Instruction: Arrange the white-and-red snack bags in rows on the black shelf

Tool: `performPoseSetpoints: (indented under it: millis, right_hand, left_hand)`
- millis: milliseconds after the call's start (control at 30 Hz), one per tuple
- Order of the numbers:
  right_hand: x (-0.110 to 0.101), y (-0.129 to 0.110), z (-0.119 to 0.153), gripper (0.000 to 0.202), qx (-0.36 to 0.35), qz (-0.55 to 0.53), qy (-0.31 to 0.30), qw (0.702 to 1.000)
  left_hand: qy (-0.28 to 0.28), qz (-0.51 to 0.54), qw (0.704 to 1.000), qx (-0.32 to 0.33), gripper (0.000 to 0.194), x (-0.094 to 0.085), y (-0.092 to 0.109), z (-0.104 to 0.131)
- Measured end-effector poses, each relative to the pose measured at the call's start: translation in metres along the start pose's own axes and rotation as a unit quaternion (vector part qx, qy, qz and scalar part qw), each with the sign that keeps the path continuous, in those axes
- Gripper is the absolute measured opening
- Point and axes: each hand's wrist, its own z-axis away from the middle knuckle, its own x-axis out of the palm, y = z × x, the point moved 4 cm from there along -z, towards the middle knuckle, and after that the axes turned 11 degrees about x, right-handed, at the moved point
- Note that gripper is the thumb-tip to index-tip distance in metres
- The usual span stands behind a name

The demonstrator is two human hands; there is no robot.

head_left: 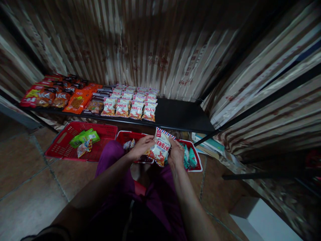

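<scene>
White snack bag (162, 147) sits pinched between left hand (143, 147) and right hand (176, 152), forearms angled inward.

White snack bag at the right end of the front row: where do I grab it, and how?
Try its right edge, coming from the right, with a gentle pinch. The end bag has a neighbour bag close on its left, but bare shelf on its right. It looks puffy, so squeeze softly.
</scene>
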Motion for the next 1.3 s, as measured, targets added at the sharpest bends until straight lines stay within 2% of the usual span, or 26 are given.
performPoseSetpoints:
  millis: [133, 300, 567, 733, 900, 1300]
  right_hand:
    - [-0.001, 0.002, 0.000, 0.036, 0.011, -0.014, 0.001, 1.000]
    - [0.000, 0.000, 0.003, 0.035, 0.022, -0.016, -0.004, 1.000]
    - [0.005, -0.005, 0.007, 0.030, 0.023, -0.026, 0.003, 0.999]
    - [0.009, -0.004, 0.011, 0.031, 0.041, -0.010, -0.038, 0.998]
    - [0.012, -0.007, 0.019, 0.036, 0.045, 0.011, -0.070, 0.996]
    - [0.001, 0.006, 0.026, 0.042, 0.051, 0.063, -0.124, 0.989]
  left_hand:
    - [0.001, 0.000, 1.000, 0.009, 0.050, 0.003, -0.002, 0.005]
    - [0.000, -0.004, 1.000, 0.014, 0.046, 0.007, -0.005, 0.005]
    - [0.041, 0.004, 0.999, 0.031, 0.048, 0.010, -0.013, 0.011]
    - [0.089, 0.002, 0.996, 0.024, 0.048, 0.004, -0.011, 0.014]
    - [0.104, 0.029, 0.994, 0.029, 0.048, 0.002, -0.006, 0.014]
    - [0.165, 0.073, 0.983, 0.036, 0.044, -0.006, -0.001, 0.007]
